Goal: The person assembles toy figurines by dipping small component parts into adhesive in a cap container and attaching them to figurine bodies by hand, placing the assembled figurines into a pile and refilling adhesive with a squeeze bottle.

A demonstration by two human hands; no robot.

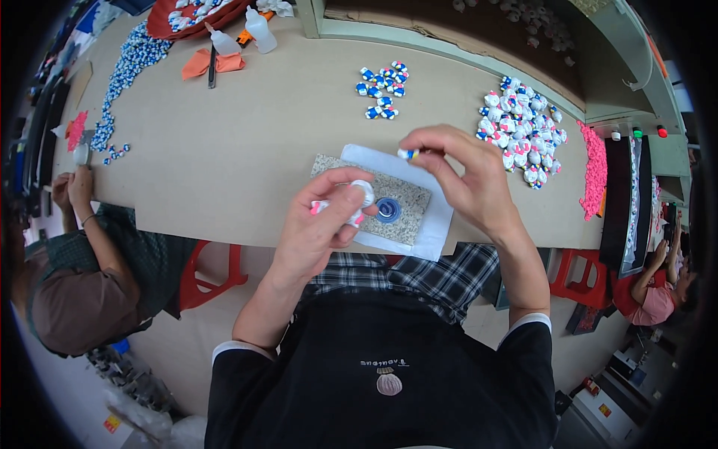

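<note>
My left hand [310,217] is closed around a small white figurine [364,191] with pink parts, partly hidden by the fingers. Up and to the right, my right hand [471,168] pinches a small blue, white and yellow piece [407,154] between thumb and fingertips. The two pieces are apart. Below them lies a speckled stone slab [415,200] on a white sheet [436,230]. A small round blue dish [388,210] rests on the slab, beside my left fingers. Farther back sits a loose group of similar blue and white pieces [384,102].
White figurines with pink and blue parts [520,131] are heaped at right, near a pink strip of small parts [593,172]. Squeeze bottles [260,31], an orange cloth [196,66] and a red bowl [168,26] stand back left. A co-worker [82,292] sits at left.
</note>
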